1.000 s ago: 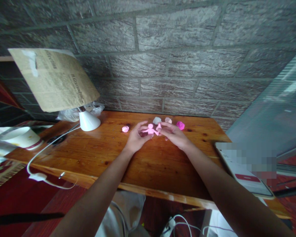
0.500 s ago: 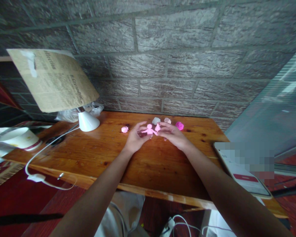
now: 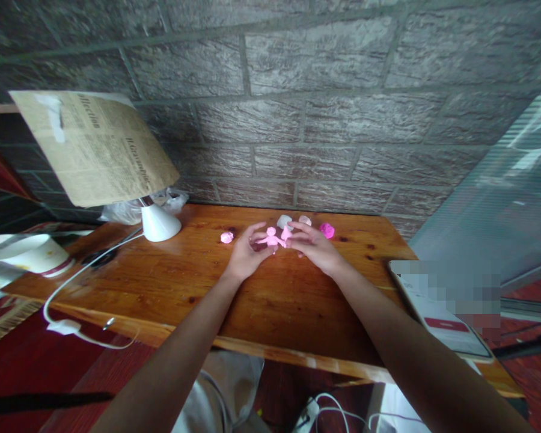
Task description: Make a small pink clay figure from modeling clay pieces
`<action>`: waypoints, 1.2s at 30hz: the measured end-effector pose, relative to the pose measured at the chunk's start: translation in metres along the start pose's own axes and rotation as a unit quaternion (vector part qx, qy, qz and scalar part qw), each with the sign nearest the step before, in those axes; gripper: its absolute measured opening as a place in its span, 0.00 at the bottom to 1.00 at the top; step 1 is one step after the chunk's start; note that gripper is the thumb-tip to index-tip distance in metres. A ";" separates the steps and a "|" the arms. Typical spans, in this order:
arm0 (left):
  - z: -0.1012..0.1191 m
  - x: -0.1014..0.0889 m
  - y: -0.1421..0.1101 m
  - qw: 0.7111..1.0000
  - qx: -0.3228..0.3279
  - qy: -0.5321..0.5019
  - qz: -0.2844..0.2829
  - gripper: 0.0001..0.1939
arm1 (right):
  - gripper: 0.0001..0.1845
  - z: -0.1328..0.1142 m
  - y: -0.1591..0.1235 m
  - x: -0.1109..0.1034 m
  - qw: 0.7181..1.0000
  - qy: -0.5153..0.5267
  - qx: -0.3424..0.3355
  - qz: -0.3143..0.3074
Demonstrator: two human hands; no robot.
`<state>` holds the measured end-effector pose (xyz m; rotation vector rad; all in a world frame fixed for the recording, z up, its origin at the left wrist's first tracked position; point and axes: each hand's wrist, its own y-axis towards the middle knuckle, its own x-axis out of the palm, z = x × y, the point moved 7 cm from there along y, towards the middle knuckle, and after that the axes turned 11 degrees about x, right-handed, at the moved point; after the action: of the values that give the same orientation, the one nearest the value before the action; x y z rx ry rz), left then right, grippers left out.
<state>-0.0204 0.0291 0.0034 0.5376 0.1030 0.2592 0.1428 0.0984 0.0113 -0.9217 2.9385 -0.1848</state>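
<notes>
A small pink clay figure with a round head and outstretched arms is held a little above the wooden table. Curled around its left side, my left hand grips it between thumb and fingers. My right hand pinches a pointed pink clay piece at the end of the figure's right-side arm. Whether that piece is joined to the arm I cannot tell. Behind the hands lie a white lump, a pale pink lump and a bright pink lump. A light pink lump rests left of my left hand.
A lamp with a newsprint shade stands on the wooden table at the left, its white cord hanging over the front edge. Beyond it is a paper cup. A tablet-like device lies at the right. A brick wall rises behind.
The camera view has shifted very slightly. Both hands keep nearly the same pose around the figure and the pointed piece.
</notes>
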 end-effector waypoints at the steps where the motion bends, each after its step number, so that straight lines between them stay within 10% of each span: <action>1: 0.000 0.000 0.000 1.000 -0.001 -0.002 0.002 0.36 | 0.26 0.000 0.000 0.000 1.000 0.002 0.002 -0.001; 36: 0.003 0.001 0.000 0.999 -0.008 -0.028 0.015 0.35 | 0.27 0.003 0.000 0.003 0.992 0.116 0.026 -0.041</action>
<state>-0.0188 0.0276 0.0060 0.5296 0.0392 0.2738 0.1409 0.0962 0.0079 -1.0824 3.0868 -0.3965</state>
